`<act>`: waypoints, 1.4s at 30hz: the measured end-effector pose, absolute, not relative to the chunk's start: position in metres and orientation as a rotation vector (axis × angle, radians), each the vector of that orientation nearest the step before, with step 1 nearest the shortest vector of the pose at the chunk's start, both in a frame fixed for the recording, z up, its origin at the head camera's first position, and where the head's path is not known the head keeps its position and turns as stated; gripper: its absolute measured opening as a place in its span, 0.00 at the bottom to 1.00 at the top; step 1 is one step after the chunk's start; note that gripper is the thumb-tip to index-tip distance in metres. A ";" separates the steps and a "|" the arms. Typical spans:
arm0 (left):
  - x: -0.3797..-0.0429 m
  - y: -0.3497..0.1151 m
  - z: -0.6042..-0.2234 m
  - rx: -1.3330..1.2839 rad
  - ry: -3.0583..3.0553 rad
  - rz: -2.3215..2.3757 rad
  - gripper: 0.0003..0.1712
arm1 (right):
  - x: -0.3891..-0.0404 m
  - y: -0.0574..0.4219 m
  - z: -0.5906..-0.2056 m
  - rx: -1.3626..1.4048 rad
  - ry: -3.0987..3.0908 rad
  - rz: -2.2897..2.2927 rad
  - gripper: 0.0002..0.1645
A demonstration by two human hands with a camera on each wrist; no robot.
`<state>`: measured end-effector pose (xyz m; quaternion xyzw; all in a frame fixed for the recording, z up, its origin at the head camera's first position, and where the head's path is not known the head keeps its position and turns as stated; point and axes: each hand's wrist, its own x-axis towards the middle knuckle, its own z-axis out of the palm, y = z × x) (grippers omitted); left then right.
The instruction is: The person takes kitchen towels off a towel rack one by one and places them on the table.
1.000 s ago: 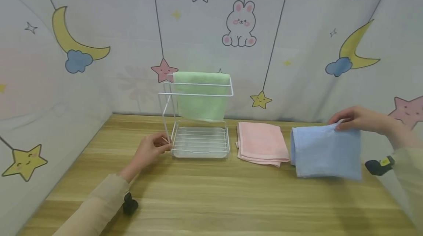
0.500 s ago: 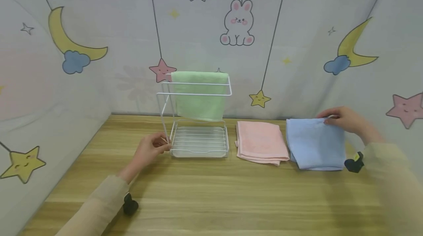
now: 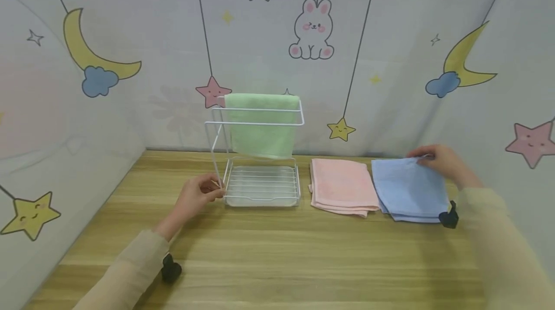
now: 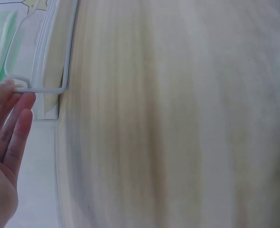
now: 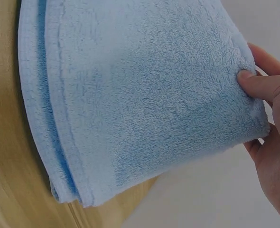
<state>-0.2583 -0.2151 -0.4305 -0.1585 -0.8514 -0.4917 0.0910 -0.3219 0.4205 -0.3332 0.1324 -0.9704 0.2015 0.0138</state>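
Observation:
A white wire rack stands at the back of the table, a green towel draped over its rear bar. My left hand pinches the wire at the rack's lower left corner; in the left wrist view the thumb and forefinger meet on that wire. To the right, my right hand pinches the far edge of a folded blue towel, whose near edge lies low at the tabletop. The right wrist view shows the thumb on top of the blue towel, with fingers beneath.
A folded pink towel lies between the rack and the blue towel, whose left edge is right at it. The rack's base holds a clear tray. Behind the wooden table hangs a patterned curtain.
The right hand has brought the blue towel left and lowered it beside the pink towel, its far edge settling closer to the table. The left hand has stayed on the rack.

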 end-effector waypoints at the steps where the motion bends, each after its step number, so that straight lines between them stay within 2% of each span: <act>1: -0.258 -0.215 -0.430 -0.476 -2.530 -1.458 0.12 | -0.323 0.421 -0.336 0.410 -3.016 0.622 0.16; 17: -0.260 -0.218 -0.433 -0.490 -2.537 -1.451 0.11 | -0.338 0.416 -0.349 0.526 -3.025 0.345 0.22; 42: -0.259 -0.217 -0.432 -0.475 -2.515 -1.491 0.12 | -0.340 0.418 -0.361 0.468 -3.037 0.240 0.25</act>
